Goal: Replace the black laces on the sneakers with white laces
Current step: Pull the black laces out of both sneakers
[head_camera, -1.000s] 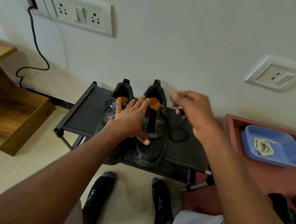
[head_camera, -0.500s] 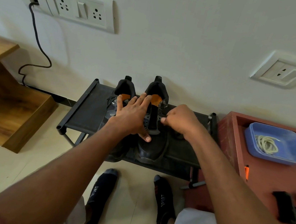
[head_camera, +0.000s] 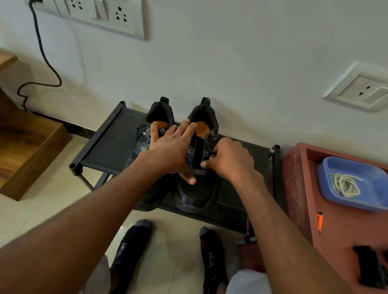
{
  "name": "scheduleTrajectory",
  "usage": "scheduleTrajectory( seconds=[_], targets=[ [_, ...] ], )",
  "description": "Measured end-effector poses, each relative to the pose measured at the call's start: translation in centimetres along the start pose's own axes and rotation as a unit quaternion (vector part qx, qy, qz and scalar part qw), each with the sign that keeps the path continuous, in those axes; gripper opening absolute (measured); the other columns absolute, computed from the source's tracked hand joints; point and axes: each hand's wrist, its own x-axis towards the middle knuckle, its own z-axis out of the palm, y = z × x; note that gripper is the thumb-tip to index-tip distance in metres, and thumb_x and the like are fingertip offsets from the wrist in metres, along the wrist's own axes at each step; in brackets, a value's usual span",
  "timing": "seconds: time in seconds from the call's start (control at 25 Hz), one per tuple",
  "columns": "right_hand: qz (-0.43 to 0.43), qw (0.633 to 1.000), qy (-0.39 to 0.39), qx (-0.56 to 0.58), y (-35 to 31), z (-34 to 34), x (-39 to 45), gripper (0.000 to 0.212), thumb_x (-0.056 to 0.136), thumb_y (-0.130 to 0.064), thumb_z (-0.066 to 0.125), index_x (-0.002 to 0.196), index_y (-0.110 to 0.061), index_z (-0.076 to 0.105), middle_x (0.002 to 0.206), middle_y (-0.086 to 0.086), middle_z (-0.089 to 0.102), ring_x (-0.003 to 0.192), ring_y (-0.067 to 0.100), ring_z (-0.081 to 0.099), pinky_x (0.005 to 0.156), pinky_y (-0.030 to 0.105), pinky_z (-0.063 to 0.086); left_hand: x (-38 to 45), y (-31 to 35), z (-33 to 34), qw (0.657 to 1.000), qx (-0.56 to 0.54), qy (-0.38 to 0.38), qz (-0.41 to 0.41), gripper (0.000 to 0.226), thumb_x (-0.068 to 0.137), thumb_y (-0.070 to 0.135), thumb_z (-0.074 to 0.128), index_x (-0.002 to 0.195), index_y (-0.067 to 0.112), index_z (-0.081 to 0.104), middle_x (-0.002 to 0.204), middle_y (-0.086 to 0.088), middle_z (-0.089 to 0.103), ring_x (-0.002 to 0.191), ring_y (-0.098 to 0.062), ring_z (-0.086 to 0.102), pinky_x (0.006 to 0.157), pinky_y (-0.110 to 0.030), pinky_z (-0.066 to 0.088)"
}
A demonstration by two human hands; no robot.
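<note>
Dropping back onto the right sneaker (head_camera: 198,162) since a second ago: right hand (head_camera: 231,161), then lifted clear, now curling fingertips at the eyelets, pinching what looks like black lace, too dark to confirm. Lying heel toward the rack's (head_camera: 111,146) back edge, toe toward the front, long axis running away from the person. Pressing flat, fingers spread, left hand (head_camera: 170,148) bridging both sneakers. Waiting well off rightward: white laces (head_camera: 344,185) in the blue tray (head_camera: 381,176), nearer the right hand.
</note>
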Motion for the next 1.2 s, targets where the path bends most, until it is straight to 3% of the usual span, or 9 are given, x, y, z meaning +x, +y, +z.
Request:
scheduleTrajectory(
  seconds=[0.16, 0.32, 0.44, 0.56, 0.64, 0.8, 0.88, 1.0, 1.2],
  targets=[
    [-0.002, 0.999, -0.034, -0.011, 0.2, -0.6, -0.1, 0.042, 0.076, -0.038, 0.092, 0.103, -0.017, 0.068, 0.096, 0.003, 0.07, 0.089, 0.026, 0.069, 0.083, 0.044, 0.058, 0.1, 0.1, 0.0, 1.0, -0.006, -0.002, -0.002, 0.152, 0.056, 0.062, 0.094, 0.164, 0.026, -0.006, 0.175, 0.0, -0.003, 0.161, -0.028, 0.006, 0.116, -0.072, -0.014],
    [-0.015, 0.999, -0.031, -0.014, 0.2, -0.7, 0.2, 0.027, 0.086, -0.032, 0.084, 0.104, -0.017, 0.071, 0.093, 0.003, 0.07, 0.086, 0.024, 0.068, 0.076, 0.039, 0.056, 0.0, 0.5, 0.0, 1.0, -0.02, -0.002, -0.004, 0.151, 0.056, 0.054, 0.097, 0.164, 0.025, -0.004, 0.175, 0.0, -0.003, 0.16, -0.026, 0.01, 0.116, -0.073, -0.013],
    [0.037, 0.991, -0.062, 0.109, 0.2, -0.8, 0.4, 0.013, 0.098, -0.024, 0.07, 0.1, -0.011, 0.072, 0.094, 0.007, 0.074, 0.08, 0.023, 0.068, 0.071, 0.037, 0.056, -0.1, 0.6, -0.1, 1.0, -0.027, -0.005, -0.007, 0.15, 0.058, 0.051, 0.097, 0.165, 0.024, -0.004, 0.175, -0.001, -0.003, 0.16, -0.026, 0.011, 0.116, -0.072, -0.014],
    [0.165, 0.893, -0.078, 0.411, 0.4, -2.2, 0.2, 0.013, 0.106, -0.007, 0.052, 0.101, -0.003, 0.063, 0.095, 0.015, 0.071, 0.081, 0.025, 0.068, 0.077, 0.041, 0.06, 0.0, 0.4, -0.1, 0.999, -0.032, -0.007, -0.005, 0.15, 0.058, 0.051, 0.097, 0.165, 0.023, -0.004, 0.175, -0.002, -0.003, 0.16, -0.026, 0.011, 0.116, -0.073, -0.014],
    [0.198, 0.846, -0.074, 0.49, 0.9, -2.9, 0.0, 0.012, 0.108, -0.006, 0.049, 0.112, 0.0, 0.058, 0.098, 0.017, 0.068, 0.088, 0.032, 0.068, 0.074, 0.042, 0.061, 0.0, 0.3, -0.2, 0.999, -0.036, -0.009, -0.003, 0.15, 0.057, 0.051, 0.097, 0.165, 0.024, -0.004, 0.175, -0.001, -0.003, 0.16, -0.027, 0.011, 0.115, -0.073, -0.014],
    [0.079, 0.965, -0.044, 0.246, 1.0, -2.2, -0.1, 0.018, 0.097, -0.027, 0.075, 0.104, -0.014, 0.063, 0.1, 0.008, 0.071, 0.087, 0.027, 0.072, 0.074, 0.043, 0.065, 0.1, 0.3, -0.1, 1.0, -0.027, -0.012, 0.002, 0.151, 0.058, 0.054, 0.096, 0.165, 0.025, -0.006, 0.175, -0.001, -0.005, 0.16, -0.027, 0.01, 0.115, -0.073, -0.014],
    [0.039, 0.981, -0.082, 0.172, 0.4, -1.4, -0.4, 0.027, 0.087, -0.032, 0.085, 0.097, -0.017, 0.065, 0.097, 0.005, 0.071, 0.084, 0.024, 0.072, 0.074, 0.042, 0.066, 0.1, 0.3, -0.1, 1.0, -0.026, -0.011, 0.002, 0.152, 0.057, 0.055, 0.096, 0.164, 0.025, -0.007, 0.175, -0.001, -0.005, 0.16, -0.027, 0.011, 0.115, -0.073, -0.013],
    [-0.006, 0.998, -0.039, 0.049, -0.1, -0.3, -0.2, 0.034, 0.084, -0.033, 0.088, 0.081, -0.019, 0.058, 0.087, 0.003, 0.068, 0.077, 0.022, 0.07, 0.072, 0.037, 0.06, -0.1, 0.5, -0.2, 1.0, -0.024, -0.015, 0.001, 0.151, 0.057, 0.055, 0.096, 0.164, 0.024, -0.006, 0.175, -0.001, -0.006, 0.16, -0.028, 0.015, 0.115, -0.074, -0.013],
    [-0.02, 0.996, -0.076, 0.05, 0.1, -0.8, -0.1, 0.025, 0.092, -0.03, 0.08, 0.081, -0.015, 0.063, 0.083, 0.004, 0.068, 0.074, 0.019, 0.068, 0.066, 0.032, 0.051, -0.2, 0.8, -0.4, 0.999, -0.027, -0.017, -0.005, 0.15, 0.058, 0.052, 0.097, 0.164, 0.025, -0.006, 0.175, -0.001, -0.006, 0.159, -0.03, 0.019, 0.115, -0.073, -0.013]
  ],
)
